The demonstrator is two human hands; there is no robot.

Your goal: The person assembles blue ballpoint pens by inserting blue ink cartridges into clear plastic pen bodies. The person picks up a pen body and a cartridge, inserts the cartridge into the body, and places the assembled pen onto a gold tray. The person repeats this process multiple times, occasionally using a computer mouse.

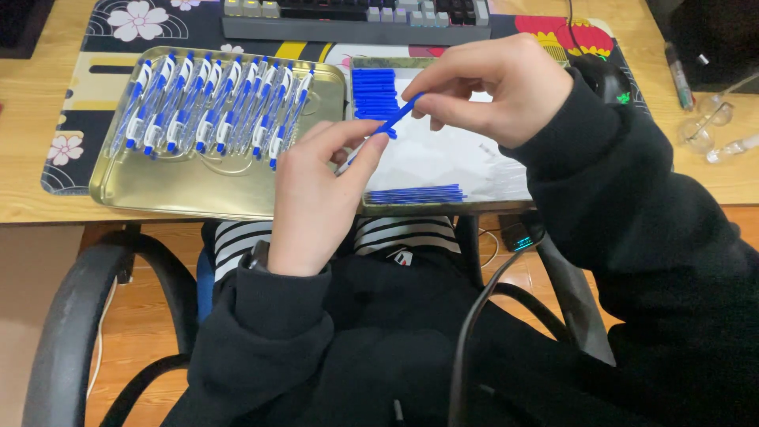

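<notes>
My left hand point(316, 198) and my right hand point(494, 87) together hold one blue pen point(387, 126) above the gap between two gold trays. The left fingers pinch its lower, clear end; the right fingers pinch its blue upper end. The left tray point(158, 190) carries a row of several assembled blue-and-white pens point(213, 103). The right tray point(443, 207) holds a stack of blue pen parts point(373, 91) at its far left, thin blue refills point(415, 194) along its near edge and clear parts on white paper point(451, 158).
A keyboard point(356, 17) lies beyond the trays on a flowered desk mat point(134, 24). A black mouse point(601, 75) sits right of the trays, with glass pieces point(704, 130) and a marker point(678, 75) farther right. Chair armrests point(87, 316) flank my lap.
</notes>
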